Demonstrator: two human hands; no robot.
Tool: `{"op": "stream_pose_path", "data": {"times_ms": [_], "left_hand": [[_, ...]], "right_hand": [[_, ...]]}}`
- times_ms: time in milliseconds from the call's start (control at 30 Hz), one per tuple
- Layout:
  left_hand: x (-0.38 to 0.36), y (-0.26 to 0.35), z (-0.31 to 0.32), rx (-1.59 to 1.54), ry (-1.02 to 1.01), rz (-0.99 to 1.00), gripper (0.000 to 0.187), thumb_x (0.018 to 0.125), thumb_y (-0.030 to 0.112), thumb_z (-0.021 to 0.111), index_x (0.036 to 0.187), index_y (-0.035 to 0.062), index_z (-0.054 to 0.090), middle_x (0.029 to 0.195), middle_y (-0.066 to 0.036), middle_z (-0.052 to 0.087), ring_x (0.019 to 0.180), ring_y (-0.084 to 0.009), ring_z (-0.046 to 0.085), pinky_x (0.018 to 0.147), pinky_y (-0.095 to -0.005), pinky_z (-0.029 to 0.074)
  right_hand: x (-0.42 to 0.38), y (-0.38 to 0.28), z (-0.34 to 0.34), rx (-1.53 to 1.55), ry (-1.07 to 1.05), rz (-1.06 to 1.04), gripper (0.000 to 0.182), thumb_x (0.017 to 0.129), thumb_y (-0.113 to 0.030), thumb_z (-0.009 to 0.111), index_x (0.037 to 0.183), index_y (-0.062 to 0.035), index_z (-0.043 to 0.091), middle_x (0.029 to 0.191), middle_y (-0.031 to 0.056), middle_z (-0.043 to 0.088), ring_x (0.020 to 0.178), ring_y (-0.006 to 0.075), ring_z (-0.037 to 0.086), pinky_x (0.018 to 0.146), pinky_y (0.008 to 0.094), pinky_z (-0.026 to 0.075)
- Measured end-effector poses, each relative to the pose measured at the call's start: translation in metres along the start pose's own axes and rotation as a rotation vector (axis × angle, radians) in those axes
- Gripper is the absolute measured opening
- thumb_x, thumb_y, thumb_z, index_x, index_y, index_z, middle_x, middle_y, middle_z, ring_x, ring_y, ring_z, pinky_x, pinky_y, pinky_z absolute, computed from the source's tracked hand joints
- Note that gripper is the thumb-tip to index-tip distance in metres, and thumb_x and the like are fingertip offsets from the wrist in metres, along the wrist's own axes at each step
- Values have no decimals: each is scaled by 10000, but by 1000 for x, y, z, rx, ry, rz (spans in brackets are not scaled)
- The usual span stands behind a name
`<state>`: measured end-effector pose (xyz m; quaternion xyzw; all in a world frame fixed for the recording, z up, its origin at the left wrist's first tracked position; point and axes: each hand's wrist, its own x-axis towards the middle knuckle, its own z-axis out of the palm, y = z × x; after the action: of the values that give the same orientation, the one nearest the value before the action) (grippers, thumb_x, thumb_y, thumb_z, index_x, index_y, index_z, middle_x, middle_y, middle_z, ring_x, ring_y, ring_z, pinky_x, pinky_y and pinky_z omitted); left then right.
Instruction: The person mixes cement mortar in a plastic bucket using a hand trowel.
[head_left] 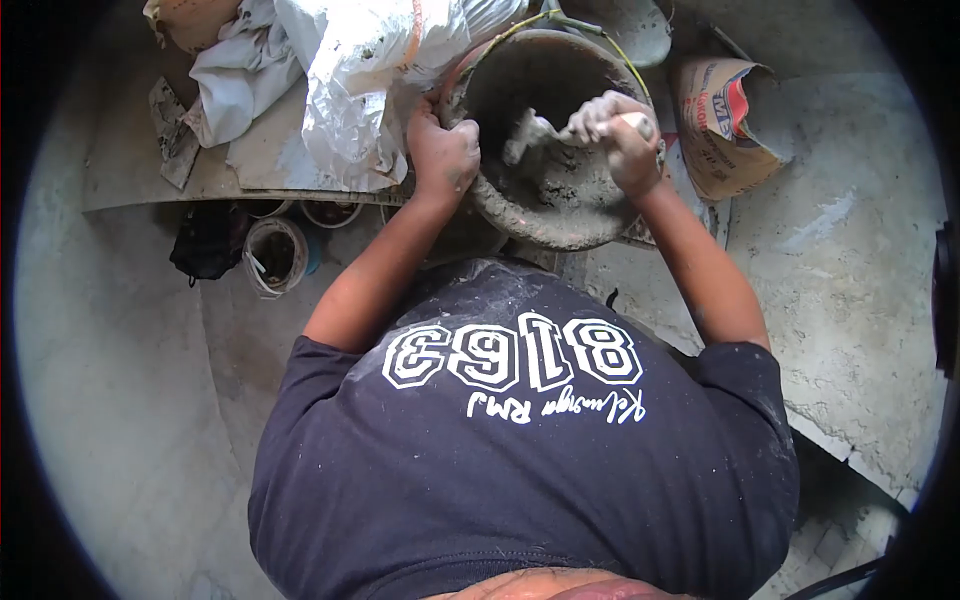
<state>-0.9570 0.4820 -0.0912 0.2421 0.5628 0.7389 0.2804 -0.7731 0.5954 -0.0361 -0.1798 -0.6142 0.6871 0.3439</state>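
A round bucket coated in grey mortar stands in front of my body and is partly filled with wet grey mix. My left hand is closed round the bucket's left rim. Over the right part of the bucket, my right hand is wrapped round the handle of a trowel. The trowel's blade points left inside the bucket and is blurred and smeared with mortar. A thin greenish wire handle arcs over the bucket's far rim.
White plastic sacks lie left of the bucket on a board. An open paper cement bag stands to the right. A small dirty pail and a black bag are lower left. A grey scoop-like vessel lies behind.
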Motion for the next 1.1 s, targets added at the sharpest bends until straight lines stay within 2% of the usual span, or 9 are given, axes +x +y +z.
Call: {"op": "stream_pose_path", "data": {"times_ms": [100, 233, 367, 400, 633, 767, 867, 967, 1100], "left_hand": [[0, 10, -1, 221, 6, -73, 426, 705, 13, 572, 1123, -70, 560, 1017, -108, 632, 894, -183, 591, 849, -301, 457], [1, -1, 1, 146, 28, -62, 421, 690, -29, 552, 1109, -68, 546, 1017, -125, 631, 924, -185, 615, 883, -289, 467], [-4, 19, 4, 66, 8, -54, 407, 703, -48, 532, 1109, -60, 537, 1059, -125, 622, 952, -190, 610, 904, -290, 458], [-3, 21, 7, 6, 11, -50, 400, 708, -56, 525, 1107, -58, 536, 1066, -124, 620, 950, -192, 610, 906, -291, 458], [-2, 0, 2, -2, 23, -27, 419, 712, 13, 585, 1122, -69, 556, 1056, -129, 631, 965, -213, 602, 913, -321, 446], [-3, 5, -1, 176, 45, -15, 348, 723, -16, 554, 1067, -64, 553, 976, -105, 626, 873, -160, 584, 826, -276, 462], [-4, 6, 1, 210, 35, -22, 360, 721, -6, 562, 1076, -63, 553, 953, -99, 623, 835, -152, 571, 793, -276, 463], [-2, 2, 1, 131, 37, -19, 373, 720, -6, 564, 1088, -62, 548, 944, -95, 618, 808, -144, 563, 770, -272, 465], [-4, 10, 2, 141, 17, -33, 371, 717, -16, 566, 1085, -55, 544, 944, -90, 612, 804, -138, 568, 764, -268, 470]], "right_hand": [[-13, -11, -4, -14, 13, -47, 58, 725, -13, 482, 667, -18, 481, 636, 67, 487, 614, 170, 494, 631, 311, 452], [3, -27, 12, 56, 117, -94, 57, 728, -2, 477, 674, -13, 488, 633, 80, 479, 614, 178, 495, 622, 339, 461], [31, 20, 32, 288, 35, -224, 52, 741, 7, 454, 714, -24, 486, 630, 75, 481, 576, 180, 489, 563, 323, 457], [38, 36, 29, 159, 17, -261, 63, 746, -2, 444, 698, -27, 476, 634, 66, 489, 579, 170, 489, 584, 332, 466], [24, 16, -15, -6, 31, 41, 145, 796, -76, 419, 663, -26, 448, 647, 77, 500, 638, 184, 518, 676, 339, 477], [-20, -14, -15, -142, -60, 37, 101, 774, -17, 444, 674, -24, 458, 648, 75, 502, 621, 178, 506, 660, 336, 469], [-17, -26, -10, -32, 70, 15, 94, 762, 17, 450, 675, -13, 469, 642, 72, 498, 607, 174, 496, 646, 323, 461], [7, -37, 9, -65, 127, -194, 82, 766, 27, 456, 698, 4, 495, 663, 82, 512, 600, 169, 494, 605, 313, 453], [35, 16, 16, -75, 283, -398, 95, 749, 55, 467, 714, -1, 535, 688, 101, 567, 628, 187, 571, 638, 329, 522]]}}
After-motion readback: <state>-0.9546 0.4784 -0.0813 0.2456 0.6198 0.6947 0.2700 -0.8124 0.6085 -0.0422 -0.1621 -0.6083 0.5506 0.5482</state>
